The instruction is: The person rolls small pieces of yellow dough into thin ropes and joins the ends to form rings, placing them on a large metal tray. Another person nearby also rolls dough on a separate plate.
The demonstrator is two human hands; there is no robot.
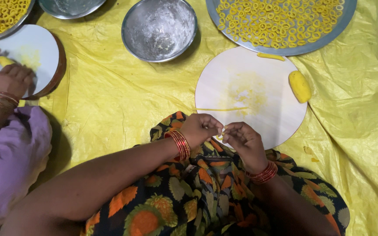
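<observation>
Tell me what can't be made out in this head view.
- Small yellow dough piece: mostly hidden between the fingertips of the left hand and right hand.
- Large round steel tray of yellow dough rings: cut off by the top edge.
- Co-worker's hand: covers what it presses.

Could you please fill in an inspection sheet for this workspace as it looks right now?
Surface: yellow plastic sheet, creased.
Job's things: round white board carrying a dough lump and a thin dough strand; large tray of dough rings.
Clutter: empty floured steel bowl; second white board.
Hands: left hand and right hand pinch a small dough piece between them.
Cables: nothing seen.
Surroundings: another person's hand on the second board.
</observation>
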